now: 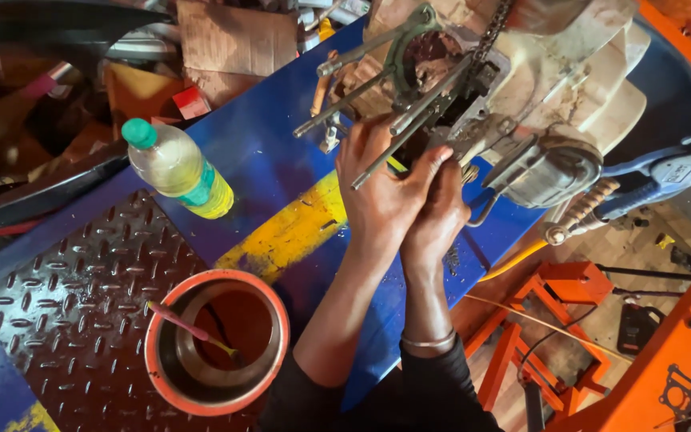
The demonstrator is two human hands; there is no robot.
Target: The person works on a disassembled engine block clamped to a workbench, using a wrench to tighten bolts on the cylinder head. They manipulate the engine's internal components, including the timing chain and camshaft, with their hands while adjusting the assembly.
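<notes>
Engine block (pixel 521 72): pale, grimy casing with cooling fins, lying tilted on the blue bench (pixel 257 160) at the upper middle of the view; several long steel studs (pixel 361 88) projecting from its open side toward the left; chain (pixel 489 36) running down into the casing; dull metal cover (pixel 545 172) at its lower right.

Left hand (pixel 377 188): pressed against the open side of the engine, fingers curled around one slanting stud; thin yellow object partly visible beneath the fingers, kind not clear.

Right hand (pixel 437 212): tucked just beside and partly under the left, touching it; fingers hidden against the engine, so grip cannot be told; metal bangle (pixel 429 342) on the wrist; dark sleeves on both forearms.

Bench surface: blue painted metal with a worn yellow band (pixel 289 232) running beneath the left forearm; dark chequer plate (pixel 73 296) at the lower left.

Plastic bottle (pixel 173 168): green cap, yellowish liquid, lying on its side on the bench, well apart from the hands.

Bowl (pixel 216 340): round, orange-rimmed, metal inside, standing on the chequer plate near the left elbow; reddish liquid within; pink-handled brush (pixel 189 326) resting across it.

Blue power tool (pixel 665 176): at the right edge, beyond the engine.

Orange metal frame (pixel 569 296): below the bench at lower right, on a littered floor.

Cardboard and scrap (pixel 233 40): heaped at upper left.
</notes>
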